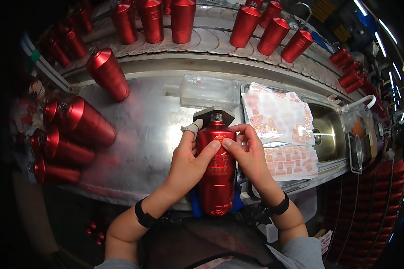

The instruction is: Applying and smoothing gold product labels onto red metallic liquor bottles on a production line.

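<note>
A shiny red bottle [217, 190] with gold markings and a clear glass neck lies tilted in front of me, its neck pointing away. My left hand [187, 163] holds its left side, thumb pressed on the front just below the shoulder. Some whitish wrapping covers one of its fingertips. From the right side, my right hand [252, 154] grips the same bottle, its thumb almost meeting the left one. Between the thumb tips sits a small gold emblem [220, 139]. A dark angled block [224, 117] is behind the neck, and the bottle hides part of it.
Decal sheets [280, 119] lie stacked on the right, beside a metal sink [325, 127]. A clear plastic box [210, 91] is behind the block. Several red bottles [92, 121] lie at the left; another [107, 74] stands nearby. A conveyor [215, 47] carrying bottles curves along the back.
</note>
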`<action>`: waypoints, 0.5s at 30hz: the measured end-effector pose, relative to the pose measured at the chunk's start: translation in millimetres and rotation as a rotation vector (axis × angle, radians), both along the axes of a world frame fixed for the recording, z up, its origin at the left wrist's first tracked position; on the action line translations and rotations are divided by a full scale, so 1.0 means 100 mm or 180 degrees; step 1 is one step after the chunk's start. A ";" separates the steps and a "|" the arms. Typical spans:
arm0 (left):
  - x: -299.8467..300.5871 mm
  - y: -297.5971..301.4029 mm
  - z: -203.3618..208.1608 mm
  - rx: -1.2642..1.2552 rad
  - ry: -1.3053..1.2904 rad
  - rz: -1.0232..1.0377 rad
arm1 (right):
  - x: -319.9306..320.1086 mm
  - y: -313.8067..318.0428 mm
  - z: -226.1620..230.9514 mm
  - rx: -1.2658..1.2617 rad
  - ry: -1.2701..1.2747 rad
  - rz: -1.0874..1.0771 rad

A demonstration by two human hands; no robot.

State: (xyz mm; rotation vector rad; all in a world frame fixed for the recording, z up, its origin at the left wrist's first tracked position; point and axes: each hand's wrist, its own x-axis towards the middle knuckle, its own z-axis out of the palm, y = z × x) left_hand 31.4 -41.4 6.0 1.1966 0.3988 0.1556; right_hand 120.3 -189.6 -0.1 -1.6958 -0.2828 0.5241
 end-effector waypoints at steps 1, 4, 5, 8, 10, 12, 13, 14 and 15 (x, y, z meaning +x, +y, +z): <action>0.00 0.01 0.02 -0.0005 0.0069 -0.0053 | 0.00 0.00 0.00 0.0010 0.0006 -0.0019; 0.00 0.03 0.02 -0.0130 0.0123 -0.0054 | 0.00 0.02 0.01 0.0004 0.0088 -0.0030; 0.00 0.03 0.02 -0.0126 0.0132 -0.0071 | 0.00 0.01 0.01 -0.0017 0.0012 0.0017; -0.01 0.02 0.00 -0.0088 0.0045 -0.0044 | 0.03 0.03 -0.01 -0.0143 -0.0133 0.0037; -0.01 0.01 0.01 -0.0098 0.0066 -0.0060 | 0.05 0.04 -0.02 -0.0243 -0.0201 0.0024; 0.00 0.01 0.01 -0.0111 0.0045 -0.0058 | 0.07 0.04 0.00 -0.0294 -0.0212 0.0005; 0.01 0.01 0.00 -0.0125 0.0022 -0.0049 | 0.08 0.05 0.03 -0.0291 -0.0211 0.0000; 0.00 0.01 0.00 -0.0125 0.0023 -0.0058 | 0.07 0.06 0.07 -0.0428 -0.0196 0.0040; 0.00 0.01 -0.01 -0.0078 0.0023 -0.0035 | 0.07 0.07 0.09 -0.0564 -0.0181 0.0079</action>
